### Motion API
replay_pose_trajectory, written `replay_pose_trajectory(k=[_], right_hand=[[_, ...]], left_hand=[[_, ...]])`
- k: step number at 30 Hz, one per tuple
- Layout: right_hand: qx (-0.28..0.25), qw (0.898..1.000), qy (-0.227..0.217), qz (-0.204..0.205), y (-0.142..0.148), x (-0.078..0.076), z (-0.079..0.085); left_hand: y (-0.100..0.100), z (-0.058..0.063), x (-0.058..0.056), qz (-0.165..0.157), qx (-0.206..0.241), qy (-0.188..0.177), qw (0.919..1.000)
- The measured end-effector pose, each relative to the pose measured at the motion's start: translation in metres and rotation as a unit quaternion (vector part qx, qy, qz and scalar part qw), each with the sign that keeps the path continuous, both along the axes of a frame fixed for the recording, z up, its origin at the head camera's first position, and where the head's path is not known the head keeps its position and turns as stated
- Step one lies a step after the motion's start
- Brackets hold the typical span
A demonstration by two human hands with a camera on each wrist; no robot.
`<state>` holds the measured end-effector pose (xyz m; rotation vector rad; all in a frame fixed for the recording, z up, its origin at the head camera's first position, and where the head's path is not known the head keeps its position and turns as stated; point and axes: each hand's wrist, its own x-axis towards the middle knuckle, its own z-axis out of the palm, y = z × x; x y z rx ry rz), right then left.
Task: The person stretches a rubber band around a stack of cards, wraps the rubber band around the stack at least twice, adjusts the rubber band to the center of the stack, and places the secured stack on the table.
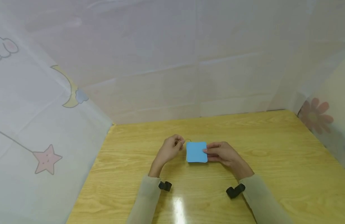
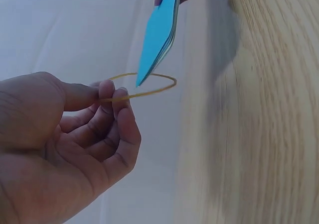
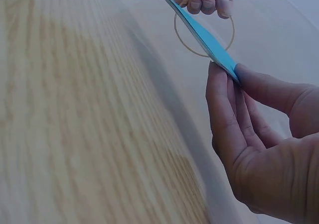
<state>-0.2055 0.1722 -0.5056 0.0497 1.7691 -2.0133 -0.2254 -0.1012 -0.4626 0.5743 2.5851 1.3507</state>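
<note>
Between thumb and fingertips, my left hand (image 1: 169, 151) pinches a thin yellowish rubber band (image 2: 174, 83), which forms an open loop. My right hand (image 1: 224, 154) holds a small stack of blue square cards with rounded corners (image 1: 196, 151) by its right edge, thumb on the front face and fingers behind. In the left wrist view the near corner of the blue cards (image 2: 157, 37) overlaps the loop. Edge-on in the right wrist view, the stack (image 3: 212, 45) shows several thin layers, and the band (image 3: 234, 32) appears on both sides of it.
Both hands are above a light wood-grain table (image 1: 105, 180). Behind it hangs a pale sheet (image 1: 161, 62), with a printed sheet on the left (image 1: 21, 99) and a flower print (image 1: 313, 115) at right. Small black cameras sit at the left wrist (image 1: 165, 186) and right wrist (image 1: 235, 191).
</note>
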Motion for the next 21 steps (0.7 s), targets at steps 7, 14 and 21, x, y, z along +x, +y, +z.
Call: replay_pose_trajectory(k=[7,14,21], right_hand=[[-0.007,1.0,-0.013,-0.026,-0.0047,-0.0007,-0.0001],[-0.024,0.999,-0.009,-0.041,-0.0061,-0.0011,0.0003],[-0.031,0.998,-0.013,-0.049,-0.0054,-0.0013,-0.0002]], left_hand=[[0.0027,0.0011,0.0046,-0.035,0.002,-0.017,0.9992],[0.0063,-0.0003,0.0063,-0.044,0.004,-0.013,0.999],[0.0095,-0.0028,0.0074,-0.049,0.001,-0.019,0.9986]])
